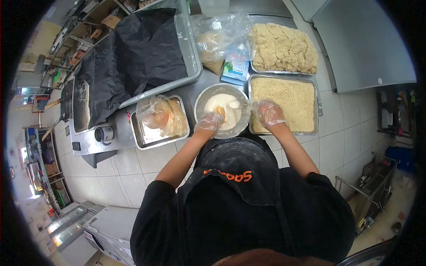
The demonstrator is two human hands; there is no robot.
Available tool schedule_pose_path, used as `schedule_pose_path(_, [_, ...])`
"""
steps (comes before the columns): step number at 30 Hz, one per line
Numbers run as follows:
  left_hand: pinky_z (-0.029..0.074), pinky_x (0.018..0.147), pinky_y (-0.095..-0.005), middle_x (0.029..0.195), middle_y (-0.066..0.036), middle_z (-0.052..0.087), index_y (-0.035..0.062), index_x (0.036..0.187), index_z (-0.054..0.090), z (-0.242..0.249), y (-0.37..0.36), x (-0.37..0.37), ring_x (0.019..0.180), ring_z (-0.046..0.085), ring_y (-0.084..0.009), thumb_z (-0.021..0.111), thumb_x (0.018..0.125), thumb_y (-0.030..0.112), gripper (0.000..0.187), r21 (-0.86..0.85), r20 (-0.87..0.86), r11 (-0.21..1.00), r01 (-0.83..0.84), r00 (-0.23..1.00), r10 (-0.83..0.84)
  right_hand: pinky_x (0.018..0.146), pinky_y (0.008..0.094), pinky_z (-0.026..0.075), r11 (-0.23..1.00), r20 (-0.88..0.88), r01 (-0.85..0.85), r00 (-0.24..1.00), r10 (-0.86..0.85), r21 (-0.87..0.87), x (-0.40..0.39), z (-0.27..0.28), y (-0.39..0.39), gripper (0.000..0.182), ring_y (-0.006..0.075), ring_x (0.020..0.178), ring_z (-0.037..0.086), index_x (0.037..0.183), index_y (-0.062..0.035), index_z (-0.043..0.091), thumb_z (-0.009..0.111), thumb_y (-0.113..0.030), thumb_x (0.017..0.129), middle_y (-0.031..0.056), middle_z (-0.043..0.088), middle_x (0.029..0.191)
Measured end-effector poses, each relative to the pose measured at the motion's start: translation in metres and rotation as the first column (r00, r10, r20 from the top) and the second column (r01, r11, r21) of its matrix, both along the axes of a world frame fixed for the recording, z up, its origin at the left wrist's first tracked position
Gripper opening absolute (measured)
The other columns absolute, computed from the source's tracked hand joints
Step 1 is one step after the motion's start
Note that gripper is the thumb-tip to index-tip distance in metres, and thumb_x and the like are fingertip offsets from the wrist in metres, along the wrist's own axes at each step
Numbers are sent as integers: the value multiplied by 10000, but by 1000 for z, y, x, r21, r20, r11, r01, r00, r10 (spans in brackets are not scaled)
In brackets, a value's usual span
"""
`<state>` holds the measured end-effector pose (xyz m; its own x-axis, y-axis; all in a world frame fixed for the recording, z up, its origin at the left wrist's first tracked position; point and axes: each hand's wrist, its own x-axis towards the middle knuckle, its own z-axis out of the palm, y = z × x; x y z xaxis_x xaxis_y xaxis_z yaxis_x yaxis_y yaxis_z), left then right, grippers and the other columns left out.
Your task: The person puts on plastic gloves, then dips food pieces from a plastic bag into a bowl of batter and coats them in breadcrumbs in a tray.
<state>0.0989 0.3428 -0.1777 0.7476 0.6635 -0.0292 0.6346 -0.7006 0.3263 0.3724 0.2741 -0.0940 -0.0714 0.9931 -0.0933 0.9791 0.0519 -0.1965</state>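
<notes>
A round metal bowl of white batter stands in front of me. My left hand, in a clear plastic glove, reaches over its near left rim. Its fingers are closed about a yellowish-brown food piece in the batter, whose kind I cannot make out. A ladle coated in batter lies toward the bowl's right side, its handle pointing at my right hand. That gloved hand is curled at the left edge of the crumb tray and appears closed on the handle, which the fingers partly hide.
A second tray holds heaped crumbs behind. A blue-and-white packet and a plastic bag stand beyond the bowl. At left are a metal tray with bagged food, a mug and a grey tub with black plastic.
</notes>
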Motion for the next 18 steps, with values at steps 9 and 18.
schedule_pose_path(9, [501,810,-403,919,-148,674,101,946,682,68,31,4,903,647,-299,588,834,376,311,-61,-151,986,-154,978,144,726,425,527,971,-61,-240,969,240,18,-7,-31,32,172,332,831,651,811,-24,662,534,-101,726,181,659,866])
schedule_pose_path(18, [478,875,-411,1040,-148,654,62,1055,650,-1,-11,13,995,614,-302,610,822,370,388,-124,-180,971,-204,967,180,705,447,519,960,-121,-207,975,186,-188,-13,-37,32,183,364,780,645,821,9,650,516,-96,755,227,643,830])
